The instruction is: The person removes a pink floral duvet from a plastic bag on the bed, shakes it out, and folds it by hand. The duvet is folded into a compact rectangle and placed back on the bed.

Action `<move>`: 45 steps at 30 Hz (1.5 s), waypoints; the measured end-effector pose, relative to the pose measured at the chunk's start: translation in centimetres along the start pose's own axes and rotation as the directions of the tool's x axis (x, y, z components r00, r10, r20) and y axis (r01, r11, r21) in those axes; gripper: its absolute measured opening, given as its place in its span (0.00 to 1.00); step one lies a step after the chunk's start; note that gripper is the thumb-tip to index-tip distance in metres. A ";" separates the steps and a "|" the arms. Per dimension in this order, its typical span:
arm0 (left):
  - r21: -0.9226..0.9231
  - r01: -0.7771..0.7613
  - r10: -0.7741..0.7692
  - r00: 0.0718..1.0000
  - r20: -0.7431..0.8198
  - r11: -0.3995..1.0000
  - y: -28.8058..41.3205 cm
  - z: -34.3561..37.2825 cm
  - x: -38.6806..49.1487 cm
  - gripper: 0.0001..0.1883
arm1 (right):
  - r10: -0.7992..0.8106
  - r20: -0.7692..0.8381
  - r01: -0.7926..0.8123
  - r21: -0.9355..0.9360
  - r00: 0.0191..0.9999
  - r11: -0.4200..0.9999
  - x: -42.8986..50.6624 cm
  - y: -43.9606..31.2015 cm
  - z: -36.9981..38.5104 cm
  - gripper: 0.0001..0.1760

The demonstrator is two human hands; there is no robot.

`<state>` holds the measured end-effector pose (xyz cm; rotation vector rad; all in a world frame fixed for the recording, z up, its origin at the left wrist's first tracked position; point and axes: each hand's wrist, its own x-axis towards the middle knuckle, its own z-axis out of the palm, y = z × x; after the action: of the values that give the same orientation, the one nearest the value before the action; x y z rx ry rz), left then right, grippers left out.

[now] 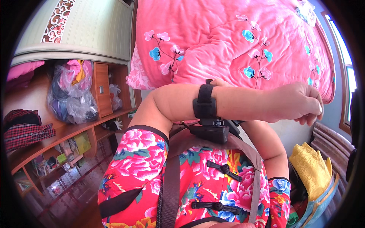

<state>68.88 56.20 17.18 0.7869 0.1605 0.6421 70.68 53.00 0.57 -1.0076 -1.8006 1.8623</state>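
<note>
My left forearm lies across the view, and my left hand (306, 105) hangs at its right end, fingers loosely curled, with nothing visible in it. A black strap (206, 94) with a black device (209, 131) below it is wrapped around that forearm. Behind the forearm, mostly hidden, is my right hand (221, 82); only a part shows, close beside the strap's upper end, and its grip cannot be made out. Brown straps cross the red floral top (199, 171) on my body. Beyond my arms spreads a pink quilt (211, 42) with flower designs.
At the left, a wooden cabinet (102, 88) holds a plastic bag of clothes (72, 94) and folded plaid cloth (28, 131). Yellow patterned fabric (310, 168) stands in a blue bag (322, 202) at the lower right. A window (348, 77) is beyond, and a plastic bag (306, 12) lies top right.
</note>
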 end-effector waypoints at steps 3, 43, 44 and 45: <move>-0.107 -0.006 0.004 1.000 -0.018 0.994 0.1 0.0 0.2 0.07 | 0.115 0.018 -0.117 0.171 0.993 0.978 0.5 0.3 -0.2 0.10; 0.403 -0.049 0.242 0.862 -0.445 0.914 -6.9 -10.0 -2.1 0.23 | 0.008 -0.998 0.755 0.053 0.063 0.654 1.6 -5.4 -15.6 0.10; 0.325 -0.054 0.212 0.855 -0.474 0.944 -6.8 -10.1 -1.9 0.22 | -0.091 -0.996 0.691 -0.063 0.005 0.720 1.9 -5.9 -15.6 0.09; 0.376 0.052 0.140 0.873 -0.467 0.925 -6.7 -10.2 -1.8 0.21 | -0.222 -0.974 0.624 -0.199 -0.042 0.756 1.9 -6.3 -15.7 0.09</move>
<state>66.97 57.79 5.14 0.9895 0.7521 0.8622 78.99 66.24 7.25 -0.9477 -0.6931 0.5471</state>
